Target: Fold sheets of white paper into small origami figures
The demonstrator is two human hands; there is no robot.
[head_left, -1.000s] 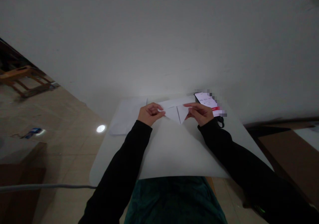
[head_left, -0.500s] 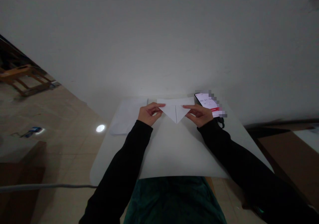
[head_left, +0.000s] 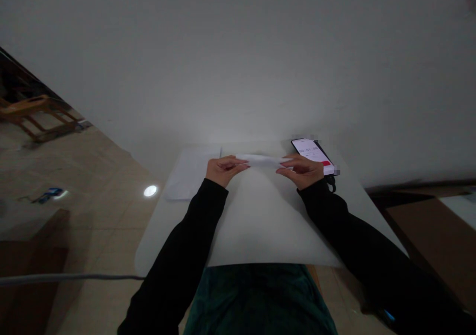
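A folded sheet of white paper (head_left: 263, 160) stretches between my two hands above the far part of the table, seen nearly edge-on as a narrow, slightly curved strip. My left hand (head_left: 225, 170) pinches its left end between thumb and fingers. At the other end, my right hand (head_left: 302, 171) has its fingers closed on the paper, the thumb lying a little below. The triangular flaps of the paper are turned out of sight. Just behind my right hand lies a phone (head_left: 312, 152) with a timer on its screen.
White sheets (head_left: 189, 173) lie on the white table (head_left: 256, 226), left of my left hand. A pale wall (head_left: 238, 62) rises behind the table. A wooden stool (head_left: 35, 111) stands on the floor at far left, and a brown box (head_left: 427, 235) is at right.
The paper has tipped from showing its downward-pointing triangular front to a thin edge-on strip. My right hand has shifted slightly right; my left hand stays almost in place.
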